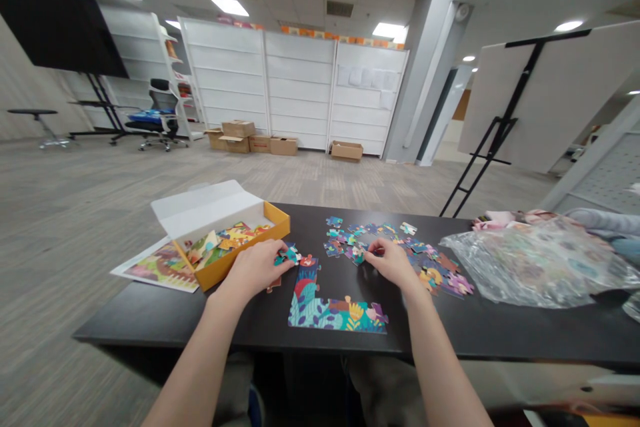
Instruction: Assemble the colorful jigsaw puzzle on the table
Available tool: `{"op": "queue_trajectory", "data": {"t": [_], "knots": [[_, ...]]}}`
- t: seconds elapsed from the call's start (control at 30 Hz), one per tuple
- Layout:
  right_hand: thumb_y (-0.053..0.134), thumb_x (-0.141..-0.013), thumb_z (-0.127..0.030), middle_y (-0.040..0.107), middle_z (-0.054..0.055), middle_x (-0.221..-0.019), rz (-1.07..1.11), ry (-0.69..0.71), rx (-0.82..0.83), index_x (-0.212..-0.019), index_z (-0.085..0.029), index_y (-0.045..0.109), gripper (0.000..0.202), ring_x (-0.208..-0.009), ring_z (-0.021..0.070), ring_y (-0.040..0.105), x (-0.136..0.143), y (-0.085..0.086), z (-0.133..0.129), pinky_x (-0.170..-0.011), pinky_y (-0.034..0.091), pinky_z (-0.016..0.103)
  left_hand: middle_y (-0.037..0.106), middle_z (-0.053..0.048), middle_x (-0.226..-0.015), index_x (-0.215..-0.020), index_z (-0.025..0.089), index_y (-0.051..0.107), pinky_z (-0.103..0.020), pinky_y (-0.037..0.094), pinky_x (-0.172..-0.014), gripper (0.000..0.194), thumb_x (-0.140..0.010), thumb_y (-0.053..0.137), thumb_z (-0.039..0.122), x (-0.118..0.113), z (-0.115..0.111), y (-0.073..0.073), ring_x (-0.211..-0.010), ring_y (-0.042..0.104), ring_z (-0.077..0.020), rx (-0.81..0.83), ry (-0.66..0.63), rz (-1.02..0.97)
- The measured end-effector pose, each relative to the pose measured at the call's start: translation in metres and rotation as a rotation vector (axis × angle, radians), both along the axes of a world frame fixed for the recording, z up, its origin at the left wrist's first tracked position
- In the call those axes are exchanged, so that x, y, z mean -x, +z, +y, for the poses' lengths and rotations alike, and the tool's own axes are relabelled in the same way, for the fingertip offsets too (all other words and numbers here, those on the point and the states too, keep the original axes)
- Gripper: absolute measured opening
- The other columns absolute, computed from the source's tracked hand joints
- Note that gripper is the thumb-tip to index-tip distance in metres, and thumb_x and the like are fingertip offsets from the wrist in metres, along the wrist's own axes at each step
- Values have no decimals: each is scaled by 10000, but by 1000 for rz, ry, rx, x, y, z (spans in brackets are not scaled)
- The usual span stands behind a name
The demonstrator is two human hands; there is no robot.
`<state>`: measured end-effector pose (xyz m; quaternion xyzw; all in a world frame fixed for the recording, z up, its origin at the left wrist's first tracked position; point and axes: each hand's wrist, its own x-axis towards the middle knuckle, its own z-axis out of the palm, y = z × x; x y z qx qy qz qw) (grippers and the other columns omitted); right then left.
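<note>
Joined jigsaw pieces form an L-shaped section (327, 313) near the table's front edge, with leaves, a yellow flower and a red shape. My left hand (257, 268) is closed on a teal puzzle piece (290, 255), just left of the section's upper end. Across from it, my right hand (390, 260) pinches a teal and white puzzle piece (357, 254) at the near edge of the loose pieces. These loose puzzle pieces (345, 237) spread behind and to the right of that hand. A brown piece lies partly hidden under my left hand.
On the left stands an open yellow box (280, 220) with more puzzle pieces inside, its white lid raised. A printed picture sheet (160, 267) lies partly beneath it. Clear plastic bags (540, 260) cover the right of the black table (200, 317).
</note>
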<state>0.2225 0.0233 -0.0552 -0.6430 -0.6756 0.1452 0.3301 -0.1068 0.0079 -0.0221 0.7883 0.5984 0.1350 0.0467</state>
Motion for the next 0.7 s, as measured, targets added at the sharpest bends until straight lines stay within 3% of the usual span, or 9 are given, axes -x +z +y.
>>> {"op": "queue_trajectory", "data": {"t": [0.3,0.47,0.7], "knots": [[652,-632,-194,707,26,-817,92,4,25,-799,-204,606,173,-801,195,663,-5,-9,5,-792,495,319,733,-52,-1005,-1090,250,675,-305,472,-737,326,-889,557,478,-1,1,1,-947,690,-248,10,0,26],[649,-619,-208,693,24,-824,145,17,-3,-818,-204,580,210,-790,189,657,-3,-10,5,-778,498,316,731,-47,-980,-1080,257,676,-301,474,-740,322,-878,571,485,0,1,1,-938,693,-248,13,2,23],[586,-684,-148,668,46,-894,-90,-76,-101,-842,-199,646,177,-852,200,628,-10,-8,8,-803,472,318,738,-54,-1000,-1074,249,681,-316,485,-764,314,-882,563,467,1,1,1,-944,693,-253,-1,8,16]]}}
